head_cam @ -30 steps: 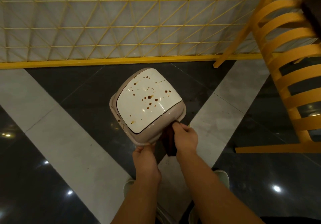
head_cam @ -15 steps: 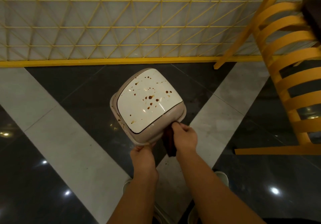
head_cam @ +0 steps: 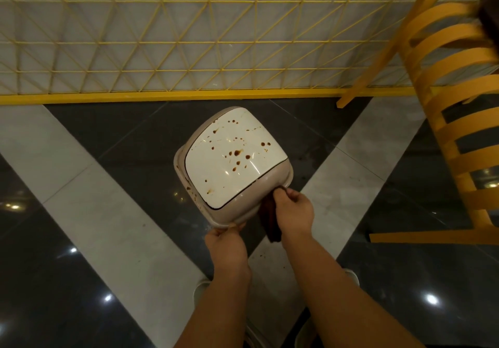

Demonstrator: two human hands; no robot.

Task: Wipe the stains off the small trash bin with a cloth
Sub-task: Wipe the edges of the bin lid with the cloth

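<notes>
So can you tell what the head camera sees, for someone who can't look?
Two bare hands hold a small beige trash bin with a brown-spotted white lid: left hand on its near rim, right hand pinching a dark brown cloth against it.

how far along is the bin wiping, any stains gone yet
Nothing looks wiped yet: brown spots cover the white lid of the small beige plastic bin. In hand: left hand steadies the rim, right hand presses a dark cloth at the near corner. Left: the whole lid.
</notes>
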